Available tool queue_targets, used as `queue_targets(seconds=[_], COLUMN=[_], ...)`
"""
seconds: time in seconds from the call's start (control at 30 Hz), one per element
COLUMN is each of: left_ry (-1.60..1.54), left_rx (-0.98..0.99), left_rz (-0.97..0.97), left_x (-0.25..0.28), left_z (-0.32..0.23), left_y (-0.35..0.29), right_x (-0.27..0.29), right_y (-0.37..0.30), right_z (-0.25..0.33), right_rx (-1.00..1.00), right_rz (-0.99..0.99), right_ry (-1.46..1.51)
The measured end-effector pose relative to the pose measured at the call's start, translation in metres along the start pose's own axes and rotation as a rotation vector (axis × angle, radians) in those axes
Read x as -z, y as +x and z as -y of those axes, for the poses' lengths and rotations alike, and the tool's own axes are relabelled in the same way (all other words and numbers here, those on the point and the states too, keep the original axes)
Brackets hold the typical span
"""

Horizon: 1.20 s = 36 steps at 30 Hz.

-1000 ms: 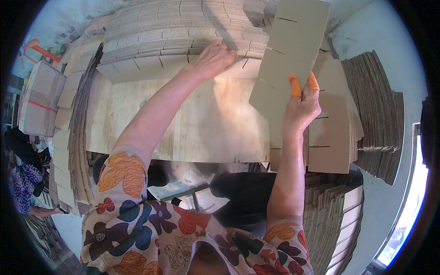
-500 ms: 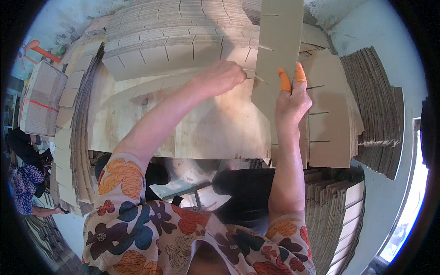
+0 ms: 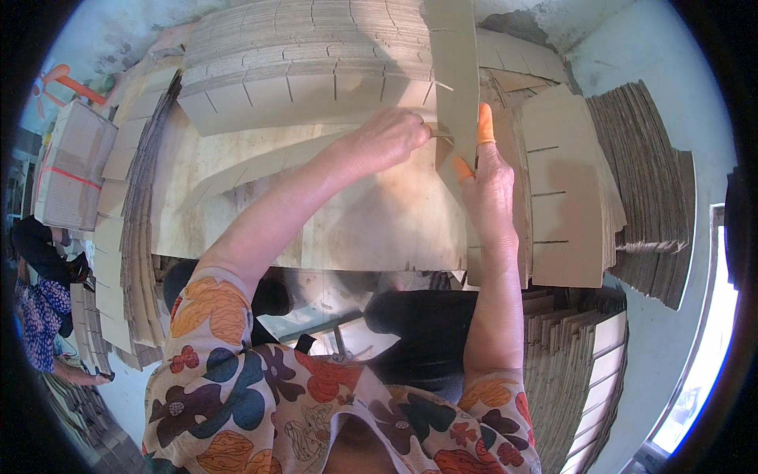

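Note:
My left hand (image 3: 391,141) is closed, its fingers pinched on the end of a slotted cardboard strip (image 3: 264,163) that stretches left behind my forearm over the board. My right hand (image 3: 491,178) wears orange finger cots on its thumb and one finger. It grips the edge of a tall slotted cardboard strip (image 3: 458,75), which stands up and runs out of the top of the view. The two strips meet just right of my left fingertips; whether their slots are joined I cannot make out.
A wooden board (image 3: 355,229) lies beneath my hands. Behind it rise long stacks of slotted cardboard (image 3: 308,83). More cardboard pieces (image 3: 564,189) are piled at the right. A white box (image 3: 73,170), an orange fan (image 3: 57,75) and another person's arm (image 3: 79,374) are at the left.
My right hand has moved left with the tall strip, which now appears narrower. The strip at my left hand shows more, stretching leftward. At far left, the other person's arm has shifted.

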<state>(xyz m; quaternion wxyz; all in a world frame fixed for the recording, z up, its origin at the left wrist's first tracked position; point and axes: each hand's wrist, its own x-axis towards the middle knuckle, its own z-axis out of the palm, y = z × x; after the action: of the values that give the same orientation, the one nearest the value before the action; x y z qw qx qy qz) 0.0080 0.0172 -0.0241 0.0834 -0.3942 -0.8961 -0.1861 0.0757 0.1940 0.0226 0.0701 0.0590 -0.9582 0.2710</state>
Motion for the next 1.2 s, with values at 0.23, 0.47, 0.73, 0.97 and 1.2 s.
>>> queue_targets(seconds=[0.23,0.47,0.73,0.97,1.2], left_ry=[-0.066,-0.399,0.431,0.287,0.174], left_rx=[-0.185,0.329,0.208,0.082,0.058], left_rz=[-0.149,-0.067,-0.288,-0.268,-0.281], left_x=[0.006,0.042,-0.030,-0.010,-0.003], left_z=[-0.026,-0.004,0.092,0.076,0.067], left_y=[-0.003,0.015,0.030,0.021,0.015], right_x=[-0.032,-0.032,-0.035,-0.032,-0.024], right_y=[0.005,-0.002,-0.003,-0.006,-0.011], right_z=[-0.031,-0.030,-0.012,-0.009,-0.006], right_rx=[0.015,0.000,-0.057,-0.062,0.041], right_rz=[-0.049,-0.096,-0.078,-0.123,-0.177], right_ry=[-0.155,-0.021,0.039,0.119,0.149])
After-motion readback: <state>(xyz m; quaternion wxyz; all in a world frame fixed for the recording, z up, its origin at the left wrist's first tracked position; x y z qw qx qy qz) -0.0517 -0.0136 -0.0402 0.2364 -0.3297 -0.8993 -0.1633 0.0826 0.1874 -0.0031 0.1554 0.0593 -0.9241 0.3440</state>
